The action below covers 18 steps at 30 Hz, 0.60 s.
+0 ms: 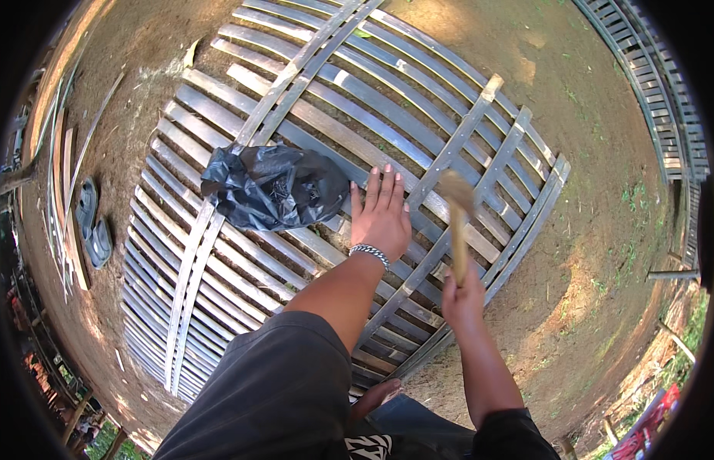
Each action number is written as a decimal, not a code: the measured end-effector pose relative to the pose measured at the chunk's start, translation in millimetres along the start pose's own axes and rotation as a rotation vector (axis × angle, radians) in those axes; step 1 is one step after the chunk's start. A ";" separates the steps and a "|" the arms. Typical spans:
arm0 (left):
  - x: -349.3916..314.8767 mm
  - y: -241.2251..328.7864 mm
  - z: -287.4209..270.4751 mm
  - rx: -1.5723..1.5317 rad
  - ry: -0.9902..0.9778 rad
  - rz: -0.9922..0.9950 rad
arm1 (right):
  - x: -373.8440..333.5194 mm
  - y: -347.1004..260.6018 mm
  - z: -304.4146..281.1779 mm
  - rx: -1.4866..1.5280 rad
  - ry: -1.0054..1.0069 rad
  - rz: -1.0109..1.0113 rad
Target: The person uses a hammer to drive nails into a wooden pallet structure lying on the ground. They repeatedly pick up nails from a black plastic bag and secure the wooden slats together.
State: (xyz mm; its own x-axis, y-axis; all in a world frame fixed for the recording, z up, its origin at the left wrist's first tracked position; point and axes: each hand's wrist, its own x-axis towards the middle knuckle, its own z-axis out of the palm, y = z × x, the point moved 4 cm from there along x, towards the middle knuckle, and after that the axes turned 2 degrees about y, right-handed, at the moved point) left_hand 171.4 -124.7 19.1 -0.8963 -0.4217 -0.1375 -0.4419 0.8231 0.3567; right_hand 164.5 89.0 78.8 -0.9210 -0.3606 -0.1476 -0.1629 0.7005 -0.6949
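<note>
My left hand [380, 218] lies flat on the bamboo or wooden slats of a large slatted panel [246, 257], fingers stretched forward and holding nothing. To its right, my right hand [463, 300] is closed round the wooden handle of a hammer [458, 241]. Motion blurs the hammer's head, which is over the panel's right part near a crosspiece. Just left of my left hand, a crumpled black plastic bag [242, 184] rests open on the slats. Small, thin grey pieces that look like nails lie inside it.
Paired crosspieces [190, 295] run across the panel, which lies on bare earth. A pair of dark sandals [95, 224] sits at the left, beside long wooden strips [69, 199]. Another slatted structure [656, 92] stands at the far right. A bare foot [375, 396] shows at the panel's near edge.
</note>
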 end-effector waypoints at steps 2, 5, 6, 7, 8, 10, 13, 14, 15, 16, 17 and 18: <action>-4.6 -4.4 1.7 0.010 0.031 0.006 | -1.4 -9.8 -15.5 0.109 0.085 -0.015; -9.5 -1.8 3.3 -0.023 0.028 0.006 | -1.4 -35.2 -34.5 0.234 0.186 -0.135; -10.6 -1.8 3.3 -0.023 0.009 0.002 | -2.9 -24.0 -25.4 0.154 0.204 -0.235; -9.8 0.1 1.5 -0.026 -0.006 0.000 | -4.0 -16.2 -20.1 0.072 0.225 -0.336; -8.1 0.6 0.1 -0.024 -0.018 -0.004 | -4.1 -9.1 -3.8 -0.029 0.074 -0.123; -5.8 -0.1 -1.4 -0.024 -0.037 -0.012 | -3.6 3.8 3.5 -0.066 -0.026 0.019; -0.1 -3.4 -0.9 0.021 -0.026 -0.010 | -4.6 -3.1 -12.1 -0.011 0.042 0.005; -1.4 -3.8 0.1 0.041 -0.021 -0.008 | -1.3 -9.4 -17.4 0.054 0.113 -0.042; -5.1 -4.0 1.0 0.011 -0.005 -0.006 | -0.2 -17.3 -24.4 0.120 0.183 -0.089; -7.5 -2.3 1.8 -0.020 0.014 0.003 | -2.0 -27.6 -35.8 0.216 0.191 -0.075; -9.6 -1.3 2.1 -0.052 0.034 0.011 | -4.7 -22.9 -31.2 0.212 0.203 -0.115; -11.3 -1.7 3.4 -0.051 0.020 0.007 | -8.6 -11.7 -20.9 0.207 0.215 -0.156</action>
State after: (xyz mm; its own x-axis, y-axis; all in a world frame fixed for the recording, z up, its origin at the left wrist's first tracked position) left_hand 182.1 -120.1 16.9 -0.8984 -0.4236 -0.1161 -0.4323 0.8061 0.4040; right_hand 166.9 96.8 102.9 -0.9477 -0.3000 0.1087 -0.2530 0.4989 -0.8289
